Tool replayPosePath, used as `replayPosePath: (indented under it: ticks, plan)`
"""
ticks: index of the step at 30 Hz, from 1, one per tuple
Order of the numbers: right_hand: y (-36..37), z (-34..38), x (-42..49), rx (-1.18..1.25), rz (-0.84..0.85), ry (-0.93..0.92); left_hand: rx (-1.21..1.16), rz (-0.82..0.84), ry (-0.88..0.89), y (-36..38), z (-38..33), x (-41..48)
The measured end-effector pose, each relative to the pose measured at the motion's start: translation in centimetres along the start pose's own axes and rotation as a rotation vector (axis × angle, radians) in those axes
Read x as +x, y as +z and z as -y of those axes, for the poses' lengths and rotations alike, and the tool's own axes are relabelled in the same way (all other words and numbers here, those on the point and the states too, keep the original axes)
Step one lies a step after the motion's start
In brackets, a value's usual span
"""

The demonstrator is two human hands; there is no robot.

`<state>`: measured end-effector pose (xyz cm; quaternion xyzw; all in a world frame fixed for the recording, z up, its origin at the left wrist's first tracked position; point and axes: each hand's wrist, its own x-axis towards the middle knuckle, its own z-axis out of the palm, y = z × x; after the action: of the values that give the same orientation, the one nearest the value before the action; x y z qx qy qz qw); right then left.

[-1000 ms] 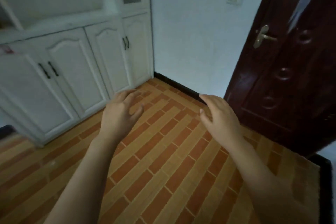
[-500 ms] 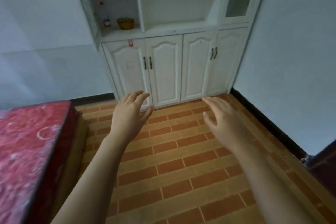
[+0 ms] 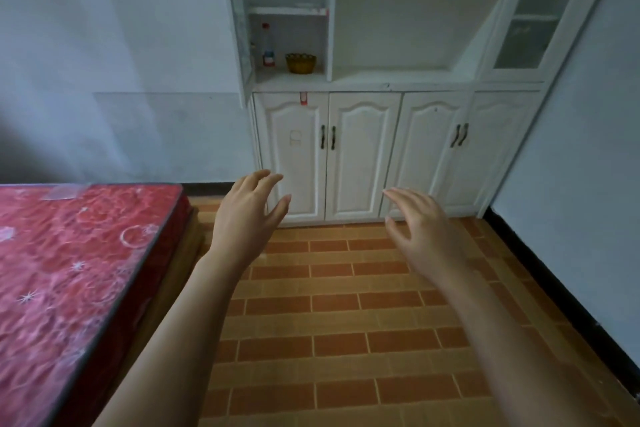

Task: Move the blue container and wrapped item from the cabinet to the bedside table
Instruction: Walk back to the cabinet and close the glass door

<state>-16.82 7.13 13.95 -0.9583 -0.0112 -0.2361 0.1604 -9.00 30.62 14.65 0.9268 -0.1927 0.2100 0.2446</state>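
A white cabinet [image 3: 363, 156] stands against the far wall, with shut lower doors and open shelves above. In its left open shelf stand a clear bottle with a red cap [image 3: 267, 47] and a small yellow bowl [image 3: 300, 62]. No blue container or wrapped item shows in view. My left hand [image 3: 247, 218] and my right hand [image 3: 420, 225] are held out in front of me over the floor, fingers apart, holding nothing, well short of the cabinet.
A bed with a red patterned mattress [image 3: 72, 270] fills the lower left. Brown brick-pattern floor [image 3: 346, 322] runs between the bed and the right wall [image 3: 588, 184]. A glass-fronted cabinet door [image 3: 533, 10] stands at the upper right.
The view has swung left from the dark door and corner to face the cabinet, and the bed has come into sight. Both hands stay open and held out in front.
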Motion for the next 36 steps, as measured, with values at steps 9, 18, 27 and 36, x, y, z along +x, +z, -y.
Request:
replayPosePath:
  ticks: [9,18,27,36]
  plan:
    - [-0.5,-1.3,5.9,-0.002,-0.044,-0.048,0.015,-0.074,0.028,0.9,0.0,5.6]
    - [4.6,-4.3,17.5,-0.012,-0.052,-0.060,0.020,-0.100,0.034,5.1,4.4,17.7]
    - [8.3,-6.8,30.0,-0.018,-0.080,-0.048,0.045,-0.105,0.084,9.0,8.9,30.9]
    - [12.9,-11.3,40.1,0.017,-0.085,-0.099,0.111,-0.126,0.042,14.3,12.1,38.9]
